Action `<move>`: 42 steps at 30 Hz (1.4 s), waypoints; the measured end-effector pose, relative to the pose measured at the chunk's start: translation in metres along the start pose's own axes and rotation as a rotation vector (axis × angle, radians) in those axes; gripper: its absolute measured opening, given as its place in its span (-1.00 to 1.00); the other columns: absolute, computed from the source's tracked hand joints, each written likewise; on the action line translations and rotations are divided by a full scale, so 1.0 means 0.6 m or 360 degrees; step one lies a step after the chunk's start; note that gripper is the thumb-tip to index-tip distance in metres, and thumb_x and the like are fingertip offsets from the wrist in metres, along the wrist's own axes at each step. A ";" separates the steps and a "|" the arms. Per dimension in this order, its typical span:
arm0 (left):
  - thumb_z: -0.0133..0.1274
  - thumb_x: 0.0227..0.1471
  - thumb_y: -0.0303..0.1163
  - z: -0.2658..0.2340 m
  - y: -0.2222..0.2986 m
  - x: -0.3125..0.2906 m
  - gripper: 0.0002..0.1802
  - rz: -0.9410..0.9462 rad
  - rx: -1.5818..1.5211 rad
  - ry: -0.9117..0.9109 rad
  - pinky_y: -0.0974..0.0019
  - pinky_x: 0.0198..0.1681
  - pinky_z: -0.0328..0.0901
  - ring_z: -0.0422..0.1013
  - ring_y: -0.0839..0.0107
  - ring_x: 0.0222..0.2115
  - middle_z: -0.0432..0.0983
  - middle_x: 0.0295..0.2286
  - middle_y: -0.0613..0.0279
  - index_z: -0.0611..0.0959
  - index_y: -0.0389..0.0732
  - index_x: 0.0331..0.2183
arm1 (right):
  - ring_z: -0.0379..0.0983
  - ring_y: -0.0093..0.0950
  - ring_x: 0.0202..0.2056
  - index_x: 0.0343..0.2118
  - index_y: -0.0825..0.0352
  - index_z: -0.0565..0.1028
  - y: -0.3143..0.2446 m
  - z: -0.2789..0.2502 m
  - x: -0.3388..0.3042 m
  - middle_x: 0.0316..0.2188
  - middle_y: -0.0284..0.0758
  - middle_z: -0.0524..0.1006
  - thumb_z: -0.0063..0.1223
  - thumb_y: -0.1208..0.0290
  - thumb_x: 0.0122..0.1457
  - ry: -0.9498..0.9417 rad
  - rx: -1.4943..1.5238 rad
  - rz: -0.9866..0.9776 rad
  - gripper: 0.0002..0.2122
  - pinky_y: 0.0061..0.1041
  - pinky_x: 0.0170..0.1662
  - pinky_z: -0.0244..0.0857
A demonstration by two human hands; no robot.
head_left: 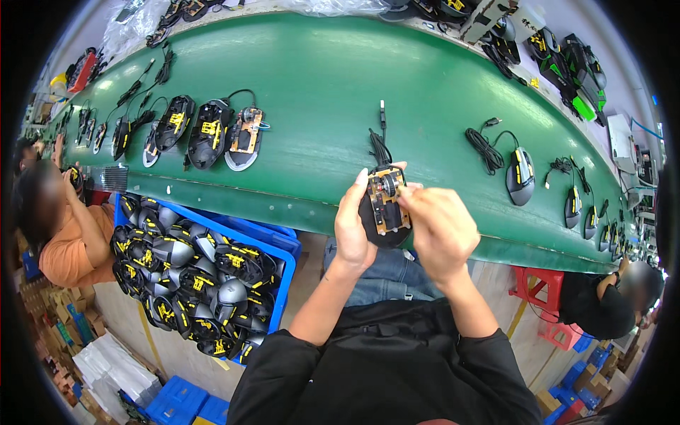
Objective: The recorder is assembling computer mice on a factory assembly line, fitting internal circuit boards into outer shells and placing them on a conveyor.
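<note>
Left hand [352,227] fingers grip the open mouse base [383,210]; right hand [439,230] fingers pinch its circuit board [389,200].

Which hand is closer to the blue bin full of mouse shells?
Left. The left hand holds the open mouse just right of the blue bin. The right hand is farther right, past the mouse.

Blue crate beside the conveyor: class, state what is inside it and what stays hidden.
The blue crate is heaped with black and grey mouse top shells marked in yellow. The lower layers and the crate's floor are covered by the pile.
</note>
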State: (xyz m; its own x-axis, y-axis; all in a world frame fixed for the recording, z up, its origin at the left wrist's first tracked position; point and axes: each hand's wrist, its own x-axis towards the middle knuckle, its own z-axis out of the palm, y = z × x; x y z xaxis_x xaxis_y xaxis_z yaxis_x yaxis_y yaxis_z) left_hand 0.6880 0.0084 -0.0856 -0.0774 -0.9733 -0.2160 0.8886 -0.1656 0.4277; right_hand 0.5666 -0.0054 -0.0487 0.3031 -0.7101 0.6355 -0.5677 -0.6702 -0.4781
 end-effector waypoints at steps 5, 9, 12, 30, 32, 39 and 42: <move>-0.46 0.34 -0.13 -0.014 -0.008 -0.002 -0.43 0.0043 -0.0150 0.0038 0.30 -0.06 0.37 0.50 0.36 -0.21 0.57 -0.24 0.10 0.47 -0.36 0.02 | 0.56 -0.26 -0.32 -0.34 0.48 0.61 -0.001 0.012 -0.003 -0.37 -0.21 0.59 0.14 0.73 -0.31 0.0003 -0.0128 -0.0296 -0.67 -0.43 -0.27 0.48; -0.45 0.34 -0.10 -0.018 -0.012 0.004 -0.42 -0.0003 -0.0244 -0.0012 0.33 -0.07 0.37 0.47 0.43 -0.22 0.55 -0.24 0.18 0.47 -0.34 0.02 | 0.55 -0.31 -0.30 -0.32 0.45 0.62 0.018 0.005 0.006 -0.35 -0.20 0.59 0.12 0.66 -0.26 -0.0130 -0.0133 -0.0419 -0.68 -0.42 -0.25 0.46; -0.46 0.34 -0.11 -0.023 -0.004 0.013 -0.43 -0.0041 -0.0379 -0.0099 0.31 -0.07 0.37 0.48 0.39 -0.22 0.55 -0.25 0.15 0.46 -0.35 0.02 | 0.53 -0.33 -0.21 -0.18 0.39 0.61 0.018 -0.002 0.018 -0.29 -0.20 0.59 0.11 0.56 -0.19 -0.0321 -0.0215 -0.0582 -0.61 -0.42 -0.18 0.43; -0.34 0.31 -0.01 -0.055 -0.012 0.068 -0.46 -0.0293 -0.1175 -0.0401 0.19 -0.19 0.25 0.28 0.32 -0.37 0.34 -0.35 0.11 0.40 -0.27 0.02 | 0.58 -0.08 -0.29 -0.33 0.35 0.65 0.276 0.428 0.629 -0.36 0.00 0.60 -0.01 0.53 -0.09 -0.0808 -0.0818 -0.0499 -0.74 -0.23 -0.09 0.44; -0.35 0.31 -0.01 -0.049 -0.012 0.066 -0.45 -0.0303 -0.1123 -0.0414 0.18 -0.19 0.27 0.29 0.32 -0.39 0.36 -0.36 0.11 0.41 -0.28 0.01 | 0.58 -0.04 -0.29 -0.43 0.39 0.63 0.293 0.455 0.628 -0.40 0.04 0.59 0.05 0.51 -0.07 -0.0697 -0.1127 -0.0285 -0.83 -0.16 -0.12 0.45; -0.34 0.24 -0.08 -0.065 0.011 0.061 -0.47 -0.0292 -0.1033 -0.0294 0.13 -0.18 0.37 0.40 0.20 -0.32 0.45 -0.32 0.04 0.45 -0.29 -0.02 | 0.59 -0.13 -0.38 -0.53 0.38 0.60 0.255 0.431 0.635 -0.49 -0.02 0.59 0.22 0.42 -0.08 -0.0670 -0.0765 -0.0318 -0.88 -0.20 -0.19 0.45; -0.36 0.19 -0.09 -0.081 -0.003 0.068 -0.45 -0.0179 -0.0980 -0.0475 0.10 -0.15 0.40 0.46 0.14 -0.24 0.50 -0.21 -0.08 0.46 -0.30 -0.01 | 0.56 -0.08 -0.37 -0.48 0.39 0.56 0.264 0.427 0.654 -0.51 0.00 0.57 0.22 0.41 -0.09 -0.0666 -0.0496 -0.0122 -0.84 -0.19 -0.22 0.44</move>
State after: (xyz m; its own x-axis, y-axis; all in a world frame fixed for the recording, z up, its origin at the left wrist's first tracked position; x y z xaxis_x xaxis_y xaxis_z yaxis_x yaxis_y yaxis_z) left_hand 0.7050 -0.0235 -0.1379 -0.2269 -0.9722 0.0585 0.9558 -0.2338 -0.1780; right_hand 0.7919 -0.4454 -0.0304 0.5962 -0.7299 0.3343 -0.7134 -0.6727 -0.1965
